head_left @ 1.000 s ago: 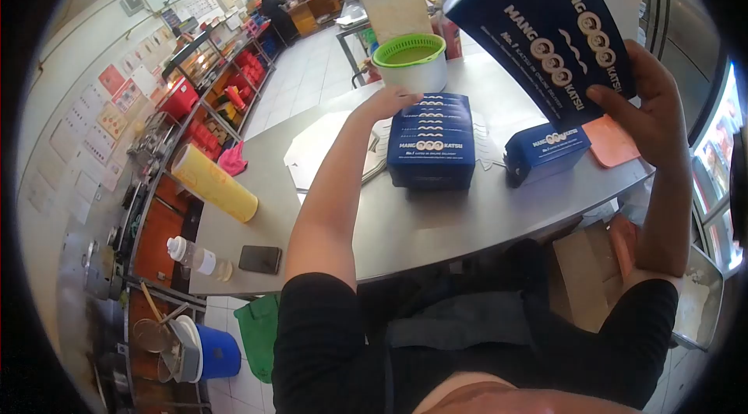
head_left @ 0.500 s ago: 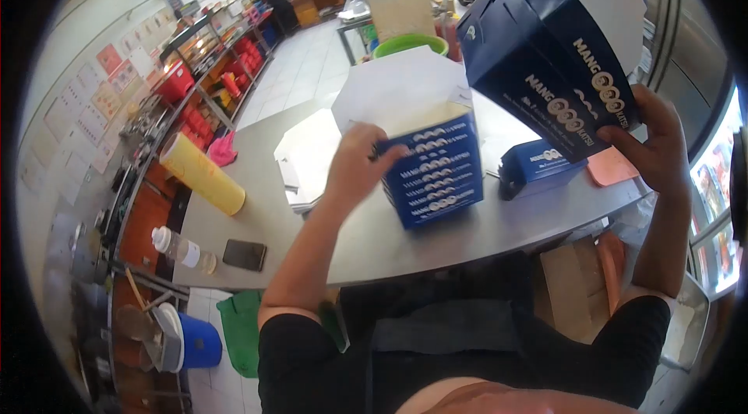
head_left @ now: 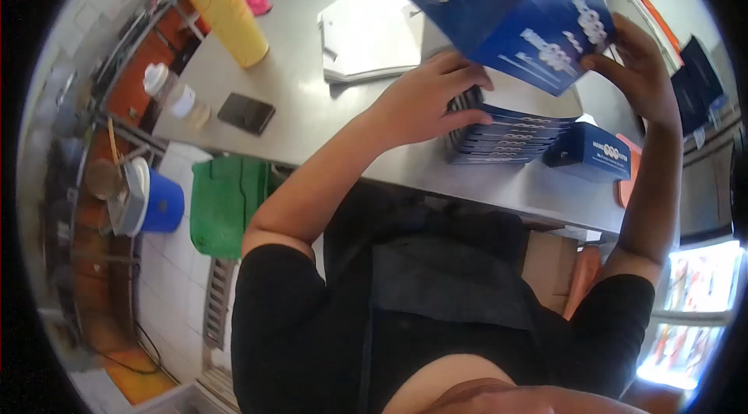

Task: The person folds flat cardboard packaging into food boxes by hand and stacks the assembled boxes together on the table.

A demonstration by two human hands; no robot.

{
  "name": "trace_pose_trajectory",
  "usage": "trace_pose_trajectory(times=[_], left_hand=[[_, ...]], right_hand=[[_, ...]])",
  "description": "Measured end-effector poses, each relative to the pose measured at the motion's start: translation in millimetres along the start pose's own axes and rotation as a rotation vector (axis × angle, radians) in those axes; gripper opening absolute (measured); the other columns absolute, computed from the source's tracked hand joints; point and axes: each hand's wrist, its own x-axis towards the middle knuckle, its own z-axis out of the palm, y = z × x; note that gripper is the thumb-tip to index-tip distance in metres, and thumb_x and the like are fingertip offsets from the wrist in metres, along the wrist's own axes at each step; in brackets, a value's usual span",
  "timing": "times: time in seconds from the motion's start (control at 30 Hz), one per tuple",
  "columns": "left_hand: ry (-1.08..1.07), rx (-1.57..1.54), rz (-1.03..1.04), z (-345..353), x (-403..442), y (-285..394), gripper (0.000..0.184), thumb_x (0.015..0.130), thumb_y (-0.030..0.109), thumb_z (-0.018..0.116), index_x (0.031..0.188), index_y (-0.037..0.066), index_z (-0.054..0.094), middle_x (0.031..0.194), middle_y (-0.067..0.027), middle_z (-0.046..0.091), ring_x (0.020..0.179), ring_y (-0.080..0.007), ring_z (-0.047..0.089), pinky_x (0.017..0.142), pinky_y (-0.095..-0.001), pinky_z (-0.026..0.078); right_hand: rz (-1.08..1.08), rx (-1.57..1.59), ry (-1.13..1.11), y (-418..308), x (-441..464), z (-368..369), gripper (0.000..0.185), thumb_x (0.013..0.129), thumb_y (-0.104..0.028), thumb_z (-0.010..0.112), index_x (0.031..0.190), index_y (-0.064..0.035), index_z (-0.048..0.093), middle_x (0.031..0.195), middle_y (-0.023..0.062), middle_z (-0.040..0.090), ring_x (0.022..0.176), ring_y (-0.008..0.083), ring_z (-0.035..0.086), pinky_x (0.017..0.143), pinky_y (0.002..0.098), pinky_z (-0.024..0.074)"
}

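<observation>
My right hand [head_left: 643, 71] pinches the edge of a dark blue takeaway box [head_left: 522, 17] with white lettering, raised and tilted above the table. Below it stands a stack of nested blue takeaway boxes [head_left: 510, 137], their printed rims showing in layers. My left hand [head_left: 428, 98] grips the left corner of this stack, thumb in front and fingers behind; part of the contact is hidden. A smaller blue box [head_left: 596, 153] lies just right of the stack. Flat white card blanks [head_left: 370, 36] are piled behind my left hand.
On the steel table [head_left: 304, 149], a yellow roll [head_left: 226, 17], a clear bottle [head_left: 178, 95] with a white cap and a phone [head_left: 246, 113] are at the left. A green bin [head_left: 222, 207] and blue bucket [head_left: 162, 196] stand below. Glass-fronted shelves [head_left: 693, 313] are at right.
My view has tipped downward and turned. The held box now hangs over the stack's back part, still in my right hand. My left hand stays at the stack's left corner.
</observation>
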Motion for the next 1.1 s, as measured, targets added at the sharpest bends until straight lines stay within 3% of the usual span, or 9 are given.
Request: trace_pose_trajectory(times=[0.1,0.2,0.3,0.4,0.53,0.7,0.9,1.03,1.1], left_hand=[[0.043,-0.135,-0.001,0,-6,-6,0.035,0.093,0.035,0.081,0.117,0.011,0.073,0.128,-0.0107,0.067,0.121,-0.033,0.063,0.101,-0.0417,0.055],[0.093,-0.379,-0.058,5,-3,-15,0.031,0.096,0.034,0.078,0.116,0.01,0.077,0.129,-0.0099,0.069,0.12,-0.0317,0.064,0.102,-0.0418,0.054],[0.226,-0.037,0.182,8,3,-24,0.026,0.097,0.032,0.076,0.11,0.011,0.079,0.118,-0.0073,0.074,0.119,-0.0309,0.065,0.1,-0.0412,0.055],[0.24,0.067,0.263,15,0,-21,0.02,0.096,0.03,0.076,0.104,0.012,0.081,0.109,-0.0052,0.076,0.117,-0.0307,0.065,0.099,-0.0415,0.055],[0.277,0.06,0.243,17,-8,-15,0.021,0.092,0.029,0.08,0.101,0.009,0.079,0.106,-0.0085,0.076,0.111,-0.0328,0.066,0.096,-0.0425,0.055],[0.397,0.078,0.255,20,-13,-5,0.028,0.088,0.028,0.085,0.098,0.004,0.077,0.105,-0.0118,0.076,0.108,-0.0342,0.067,0.091,-0.0443,0.056],[0.426,0.156,0.214,27,-10,7,0.025,0.082,0.029,0.089,0.1,0.014,0.08,0.101,-0.0026,0.076,0.109,-0.029,0.064,0.097,-0.0426,0.048],[0.433,0.191,0.244,35,-4,5,0.021,0.08,0.028,0.089,0.096,0.017,0.081,0.096,-0.0008,0.074,0.109,-0.0282,0.064,0.097,-0.0434,0.047],[0.427,0.198,0.249,36,-2,9,0.019,0.08,0.027,0.088,0.092,0.016,0.081,0.096,-0.0005,0.075,0.109,-0.0282,0.064,0.096,-0.0436,0.048]], right_hand=[[0.071,-0.059,0.026,9,-13,1,0.051,0.091,-0.004,0.082,0.139,-0.0032,0.065,0.128,0.0136,0.073,0.127,0.0249,0.065,0.113,0.0467,0.0501],[0.269,0.157,0.055,-2,-22,1,0.051,0.088,0.002,0.082,0.137,-0.0012,0.066,0.128,0.012,0.073,0.129,0.0236,0.063,0.114,0.0417,0.0485],[0.361,0.052,-0.003,-3,-18,-5,0.047,0.089,0.001,0.081,0.133,-0.0011,0.067,0.126,0.0124,0.073,0.126,0.0239,0.064,0.109,0.0411,0.0514],[0.447,-0.051,0.014,-12,-18,7,0.041,0.09,-0.002,0.081,0.13,-0.0032,0.069,0.123,0.0126,0.073,0.122,0.0226,0.065,0.103,0.0409,0.0539],[0.367,-0.239,-0.166,-23,-7,5,0.04,0.09,-0.006,0.082,0.128,-0.0039,0.07,0.119,0.01,0.074,0.112,0.023,0.068,0.095,0.0385,0.055],[0.252,-0.396,-0.146,-26,-8,6,0.031,0.09,-0.004,0.08,0.121,-0.0038,0.072,0.112,0.012,0.072,0.107,0.026,0.067,0.095,0.0396,0.0536],[0.143,-0.543,-0.184,-9,7,-3,0.024,0.087,-0.005,0.081,0.11,-0.0048,0.073,0.113,0.0141,0.07,0.115,0.033,0.064,0.103,0.0454,0.0497],[0.048,-0.422,-0.156,-23,15,-1,0.038,0.092,-0.022,0.082,0.124,-0.0069,0.071,0.132,0.015,0.069,0.13,0.0317,0.061,0.116,0.0457,0.0448],[0.01,-0.341,-0.115,-33,25,4,0.043,0.098,-0.036,0.075,0.128,-0.0067,0.069,0.139,0.0142,0.067,0.132,0.0294,0.061,0.116,0.0471,0.0457]])
